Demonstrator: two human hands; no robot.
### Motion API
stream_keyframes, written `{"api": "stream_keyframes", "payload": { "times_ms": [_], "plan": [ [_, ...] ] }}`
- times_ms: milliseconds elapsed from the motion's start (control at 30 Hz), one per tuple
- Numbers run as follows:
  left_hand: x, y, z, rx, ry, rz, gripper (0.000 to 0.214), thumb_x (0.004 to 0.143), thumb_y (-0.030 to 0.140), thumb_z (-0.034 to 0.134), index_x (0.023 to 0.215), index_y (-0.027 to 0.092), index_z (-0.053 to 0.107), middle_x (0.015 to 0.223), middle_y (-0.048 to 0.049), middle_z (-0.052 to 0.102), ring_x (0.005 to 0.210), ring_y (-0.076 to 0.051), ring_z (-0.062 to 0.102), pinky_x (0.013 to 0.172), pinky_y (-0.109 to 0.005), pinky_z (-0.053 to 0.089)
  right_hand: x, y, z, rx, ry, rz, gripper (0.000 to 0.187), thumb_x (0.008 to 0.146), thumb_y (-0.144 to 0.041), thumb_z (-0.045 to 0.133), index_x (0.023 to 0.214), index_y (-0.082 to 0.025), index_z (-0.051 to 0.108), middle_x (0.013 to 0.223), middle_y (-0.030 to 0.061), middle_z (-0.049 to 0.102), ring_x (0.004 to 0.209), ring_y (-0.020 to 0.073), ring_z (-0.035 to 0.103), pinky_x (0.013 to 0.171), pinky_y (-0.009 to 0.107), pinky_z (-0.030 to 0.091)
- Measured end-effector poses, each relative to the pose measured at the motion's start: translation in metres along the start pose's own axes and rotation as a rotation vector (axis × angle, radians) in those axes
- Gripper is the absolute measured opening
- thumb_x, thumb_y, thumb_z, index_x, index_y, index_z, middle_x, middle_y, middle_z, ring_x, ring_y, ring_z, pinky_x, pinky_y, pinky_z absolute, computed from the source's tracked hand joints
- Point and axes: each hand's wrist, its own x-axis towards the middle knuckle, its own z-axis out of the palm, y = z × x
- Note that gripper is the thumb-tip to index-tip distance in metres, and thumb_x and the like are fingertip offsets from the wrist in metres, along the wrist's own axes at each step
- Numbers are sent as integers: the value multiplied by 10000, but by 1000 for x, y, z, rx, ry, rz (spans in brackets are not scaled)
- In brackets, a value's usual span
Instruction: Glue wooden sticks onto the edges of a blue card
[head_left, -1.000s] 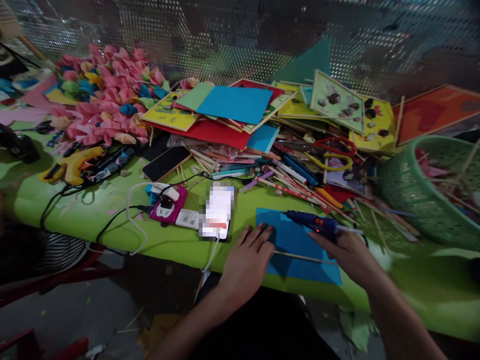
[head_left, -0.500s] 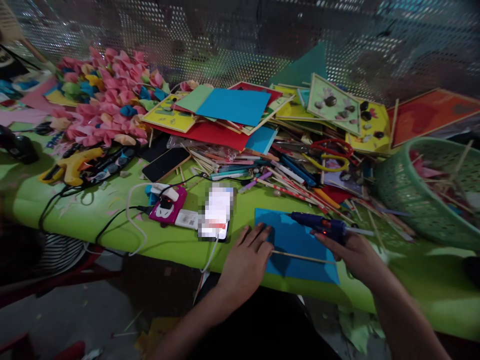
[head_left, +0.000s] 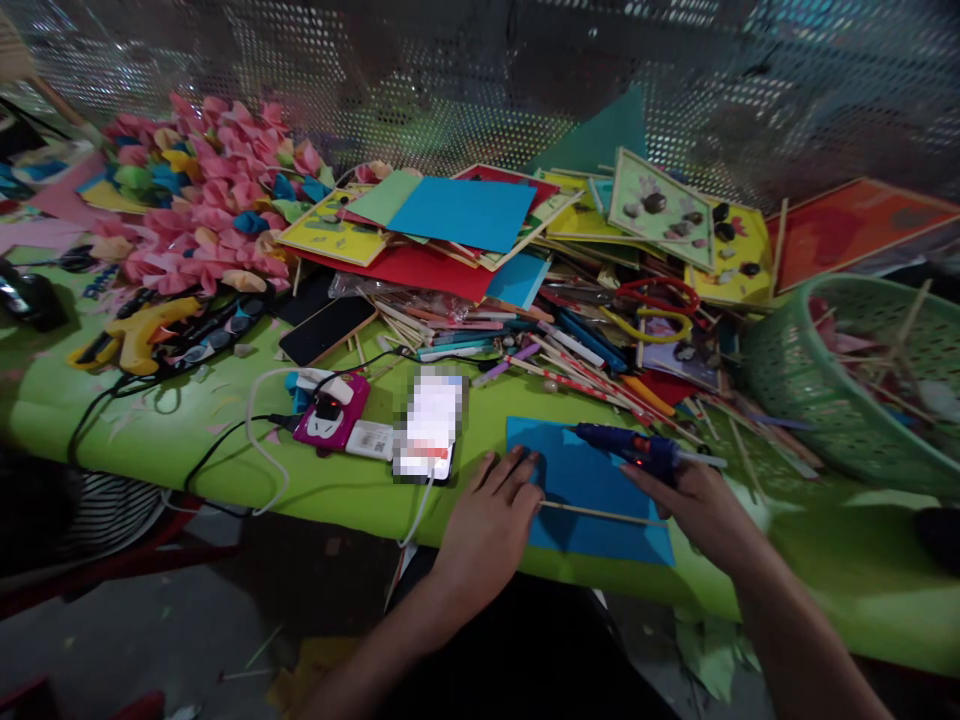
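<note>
My left hand [head_left: 491, 530] rests at the left edge of a blue sheet of paper [head_left: 600, 548]. Some of its fingers lie stretched forward, while the bent one beside the thumb side closes on the end of a thin wooden stick [head_left: 600, 512]. That stick reaches right across the sheet; the thumb is hidden. My right hand [head_left: 709, 510] is wrapped round a dark blue glue gun [head_left: 630, 445] with a small red light. Its nozzle points left over the sheet's upper part, and a whitish glue stick [head_left: 703, 459] protrudes from its back.
A lit phone [head_left: 431, 420] on a cable lies left of the sheet beside a purple power socket [head_left: 330, 415]. Behind are pens, sticks, scissors [head_left: 652, 325] and stacked coloured cards [head_left: 461, 212]. A green basket [head_left: 795, 370] stands right; a yellow glue gun [head_left: 142, 335] lies left.
The whole view has shifted slightly. Both hands, the glue gun and the wooden stick keep nearly the same places over the blue sheet.
</note>
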Motion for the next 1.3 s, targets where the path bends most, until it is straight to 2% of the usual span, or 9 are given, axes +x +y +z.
{"api": "stream_keyframes", "payload": {
  "times_ms": [200, 500, 733, 1033, 1300],
  "plan": [
    [0, -1, 2, -4, 25, 5, 221, 1079, 251, 421, 1059, 218, 639, 1538, -7, 563, 1496, -231, 430, 1220, -489, 392, -4, 6, -6, 38, -26, 43, 544, 848, -650, 626, 506, -246, 503, 376, -28, 399, 398, 140, 429, 414, 279, 336],
    [0, 0, 0, -14, 11, 0, 208, 1078, 244, 422, 1079, 221, 629, 1546, 2, 555, 1497, -226, 428, 1224, -486, 382, -2, 4, -2, 5, -12, 47, 603, 823, -696, 619, 455, -246, 456, 376, -31, 367, 393, 124, 386, 401, 275, 298],
    [0, 0, 0, -12, 5, 3, 214, 1078, 245, 420, 1068, 216, 632, 1553, -6, 547, 1502, -230, 421, 1229, -493, 377, -6, 16, -6, 17, -9, 45, 592, 837, -687, 634, 478, -244, 474, 373, -36, 391, 374, 122, 389, 385, 270, 293],
    [1, 1, -2, -7, 6, -3, 200, 1068, 232, 442, 1055, 215, 641, 1540, -9, 562, 1495, -227, 432, 1224, -491, 394, -2, 3, -4, 15, -13, -11, 584, 856, -645, 626, 454, -254, 465, 361, -25, 374, 392, 141, 421, 396, 284, 317],
    [1, 0, -1, -3, 5, -2, 209, 1072, 240, 434, 1058, 217, 641, 1540, -12, 562, 1502, -233, 425, 1225, -495, 395, -11, 22, -9, 17, -11, 126, 616, 814, -737, 623, 473, -242, 490, 391, -15, 431, 377, 126, 400, 382, 278, 297]
  ]
}}
